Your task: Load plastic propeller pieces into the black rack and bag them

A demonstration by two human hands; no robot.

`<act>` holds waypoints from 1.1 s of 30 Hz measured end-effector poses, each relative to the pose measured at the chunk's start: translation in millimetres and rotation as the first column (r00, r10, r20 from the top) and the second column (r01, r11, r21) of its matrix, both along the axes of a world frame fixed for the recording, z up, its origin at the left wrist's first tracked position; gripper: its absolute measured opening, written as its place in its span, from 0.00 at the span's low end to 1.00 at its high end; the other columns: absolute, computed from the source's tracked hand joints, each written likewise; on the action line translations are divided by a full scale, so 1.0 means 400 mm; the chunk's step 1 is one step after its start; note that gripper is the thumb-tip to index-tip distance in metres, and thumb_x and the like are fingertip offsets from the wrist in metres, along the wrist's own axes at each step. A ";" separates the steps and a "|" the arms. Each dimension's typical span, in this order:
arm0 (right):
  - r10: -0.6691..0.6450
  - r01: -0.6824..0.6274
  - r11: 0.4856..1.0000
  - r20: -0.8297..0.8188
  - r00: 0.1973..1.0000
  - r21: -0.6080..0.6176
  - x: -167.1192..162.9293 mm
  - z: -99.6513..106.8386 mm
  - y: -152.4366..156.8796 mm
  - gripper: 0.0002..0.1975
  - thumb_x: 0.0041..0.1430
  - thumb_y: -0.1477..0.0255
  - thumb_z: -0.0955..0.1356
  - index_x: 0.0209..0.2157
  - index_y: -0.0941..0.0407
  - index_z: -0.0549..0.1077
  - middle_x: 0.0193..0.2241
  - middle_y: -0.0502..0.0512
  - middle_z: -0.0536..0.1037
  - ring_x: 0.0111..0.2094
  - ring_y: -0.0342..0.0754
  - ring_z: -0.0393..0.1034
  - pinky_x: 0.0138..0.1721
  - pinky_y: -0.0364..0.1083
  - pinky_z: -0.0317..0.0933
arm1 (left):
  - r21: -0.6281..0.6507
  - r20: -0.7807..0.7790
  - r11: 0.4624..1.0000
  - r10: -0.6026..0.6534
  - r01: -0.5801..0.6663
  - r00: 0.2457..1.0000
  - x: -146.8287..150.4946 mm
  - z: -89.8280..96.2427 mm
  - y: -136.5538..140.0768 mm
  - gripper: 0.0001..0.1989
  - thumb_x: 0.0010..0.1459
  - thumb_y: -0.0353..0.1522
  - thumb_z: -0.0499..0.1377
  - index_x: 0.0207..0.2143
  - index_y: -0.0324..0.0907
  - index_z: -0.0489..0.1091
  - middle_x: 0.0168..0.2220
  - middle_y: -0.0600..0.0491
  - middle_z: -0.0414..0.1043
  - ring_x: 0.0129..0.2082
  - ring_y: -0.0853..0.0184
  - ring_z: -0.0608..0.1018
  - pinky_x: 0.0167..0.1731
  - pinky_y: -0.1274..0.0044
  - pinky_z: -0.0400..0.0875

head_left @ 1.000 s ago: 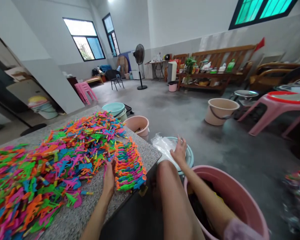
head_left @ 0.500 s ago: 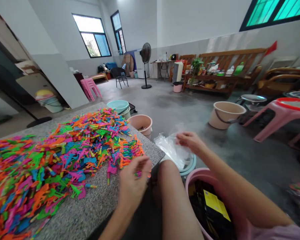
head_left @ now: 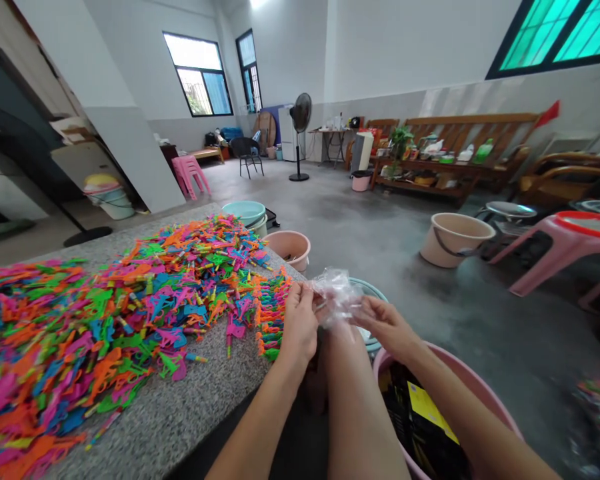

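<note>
A crumpled clear plastic bag (head_left: 339, 297) is held between my two hands above my knee. My left hand (head_left: 301, 320) pinches its left side, close to the table's edge. On the other side, the fingers of my right hand (head_left: 384, 323) are closed on the bag. Just left of my left hand, small plastic toy guns (head_left: 270, 313) in orange, green, blue and pink lie lined up in a stack. A big loose heap of similar colourful toys (head_left: 145, 307) covers much of the speckled stone table (head_left: 210, 393).
A pink tub (head_left: 485, 380) with black and yellow packaging stands by my right leg. A blue-rimmed basin (head_left: 375, 288) sits behind the bag. Beyond are a peach bucket (head_left: 293, 247), a beige bucket (head_left: 455, 240) and a pink stool (head_left: 555, 247).
My right hand has come left from above the basin with a clear bag. My left hand has moved right and up and now grips the bag too. The view has shifted slightly.
</note>
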State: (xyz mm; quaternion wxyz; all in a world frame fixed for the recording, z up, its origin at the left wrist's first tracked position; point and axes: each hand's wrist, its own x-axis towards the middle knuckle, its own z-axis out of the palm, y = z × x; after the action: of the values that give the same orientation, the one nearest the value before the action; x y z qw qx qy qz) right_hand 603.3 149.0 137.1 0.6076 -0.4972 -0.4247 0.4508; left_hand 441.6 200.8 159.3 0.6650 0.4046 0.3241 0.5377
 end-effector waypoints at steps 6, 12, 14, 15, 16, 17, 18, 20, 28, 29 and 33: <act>-0.075 0.087 0.995 -0.256 0.964 0.038 0.032 0.061 0.026 0.17 0.42 0.59 0.75 0.24 0.53 0.67 0.16 0.42 0.58 0.14 0.36 0.43 0.14 0.40 0.43 | -0.094 0.277 0.994 -0.021 0.049 0.961 -0.041 0.078 0.054 0.16 0.59 0.37 0.62 0.25 0.41 0.59 0.20 0.63 0.63 0.22 0.76 0.71 0.40 0.74 0.76; -0.049 0.045 0.998 0.093 0.994 0.050 0.005 0.049 0.124 0.18 0.41 0.59 0.76 0.22 0.56 0.70 0.15 0.43 0.60 0.16 0.36 0.49 0.16 0.39 0.43 | -0.139 0.322 0.979 -0.095 0.147 0.942 -0.120 0.122 0.118 0.11 0.62 0.32 0.58 0.27 0.41 0.61 0.27 0.58 0.69 0.30 0.72 0.76 0.39 0.72 0.76; -0.085 0.088 0.994 -0.045 0.995 0.070 -0.010 0.031 0.177 0.18 0.42 0.58 0.75 0.24 0.55 0.69 0.16 0.43 0.61 0.17 0.37 0.51 0.17 0.39 0.48 | -0.064 0.289 0.984 -0.140 0.165 0.947 -0.132 0.131 0.131 0.14 0.62 0.33 0.58 0.25 0.41 0.59 0.21 0.60 0.63 0.24 0.75 0.72 0.39 0.74 0.75; -0.066 0.076 0.995 -0.135 0.989 0.065 -0.014 0.027 0.203 0.17 0.42 0.59 0.75 0.24 0.54 0.68 0.16 0.43 0.61 0.17 0.38 0.53 0.18 0.39 0.51 | 0.008 0.211 0.985 -0.173 0.175 0.962 -0.138 0.134 0.138 0.16 0.61 0.36 0.59 0.23 0.42 0.57 0.18 0.62 0.57 0.19 0.76 0.67 0.37 0.76 0.74; -0.021 0.033 0.998 -0.208 0.978 0.056 -0.016 0.029 0.227 0.17 0.41 0.60 0.75 0.25 0.54 0.67 0.17 0.43 0.62 0.18 0.39 0.55 0.19 0.40 0.54 | 0.087 0.107 0.978 -0.196 0.187 0.975 -0.146 0.135 0.147 0.18 0.60 0.40 0.59 0.23 0.42 0.57 0.16 0.64 0.50 0.16 0.78 0.61 0.34 0.77 0.73; 0.034 -0.022 0.999 -0.259 0.965 0.049 -0.015 0.037 0.250 0.17 0.40 0.62 0.75 0.24 0.54 0.66 0.18 0.44 0.62 0.18 0.39 0.55 0.19 0.40 0.56 | 0.157 -0.001 0.967 -0.203 0.200 0.979 -0.155 0.135 0.159 0.20 0.59 0.44 0.59 0.22 0.43 0.56 0.15 0.66 0.45 0.13 0.78 0.55 0.30 0.78 0.72; 0.087 -0.077 0.996 -0.283 0.955 0.049 -0.013 0.049 0.270 0.16 0.40 0.64 0.75 0.23 0.54 0.64 0.18 0.44 0.61 0.18 0.39 0.54 0.19 0.40 0.56 | 0.214 -0.103 0.954 -0.192 0.210 0.976 -0.167 0.135 0.173 0.22 0.58 0.47 0.58 0.22 0.43 0.56 0.15 0.66 0.41 0.13 0.78 0.50 0.26 0.79 0.69; 0.145 -0.126 0.988 -0.273 0.951 0.086 -0.012 0.083 0.304 0.16 0.40 0.65 0.73 0.21 0.53 0.61 0.16 0.42 0.56 0.16 0.38 0.48 0.17 0.40 0.51 | 0.294 -0.277 0.930 -0.138 0.221 0.951 -0.194 0.138 0.213 0.23 0.54 0.50 0.60 0.21 0.43 0.58 0.14 0.66 0.41 0.13 0.77 0.49 0.20 0.80 0.63; -0.389 0.046 0.811 0.479 0.787 0.583 -0.119 0.040 0.453 0.10 0.50 0.64 0.70 0.27 0.52 0.65 0.29 0.55 0.70 0.39 0.53 0.67 0.39 0.49 0.64 | 0.519 -0.644 0.852 0.336 0.070 0.687 -0.299 0.108 0.402 0.06 0.52 0.34 0.64 0.28 0.44 0.69 0.34 0.50 0.71 0.46 0.60 0.71 0.47 0.72 0.63; -0.323 -0.054 0.850 0.600 0.732 0.524 -0.136 0.005 0.476 0.09 0.51 0.65 0.68 0.26 0.52 0.64 0.30 0.56 0.71 0.39 0.53 0.67 0.41 0.50 0.63 | 0.511 -0.673 0.858 0.365 0.047 0.644 -0.305 0.078 0.414 0.05 0.55 0.33 0.61 0.27 0.43 0.68 0.34 0.50 0.72 0.46 0.60 0.71 0.47 0.71 0.63; 0.051 -0.150 0.985 0.670 0.741 0.090 -0.171 -0.139 0.527 0.09 0.55 0.69 0.60 0.23 0.55 0.65 0.23 0.53 0.71 0.28 0.48 0.67 0.33 0.47 0.62 | 0.417 -0.786 0.909 0.364 -0.007 0.500 -0.323 -0.073 0.417 0.11 0.62 0.34 0.57 0.26 0.40 0.68 0.27 0.53 0.71 0.34 0.64 0.75 0.41 0.69 0.68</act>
State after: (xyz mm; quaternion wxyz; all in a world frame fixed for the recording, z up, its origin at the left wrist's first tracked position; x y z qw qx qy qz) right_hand 534.8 359.7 81.3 0.4243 -0.5580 -0.6694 0.2460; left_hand 312.5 367.5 130.1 0.2719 0.6911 0.5445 0.3899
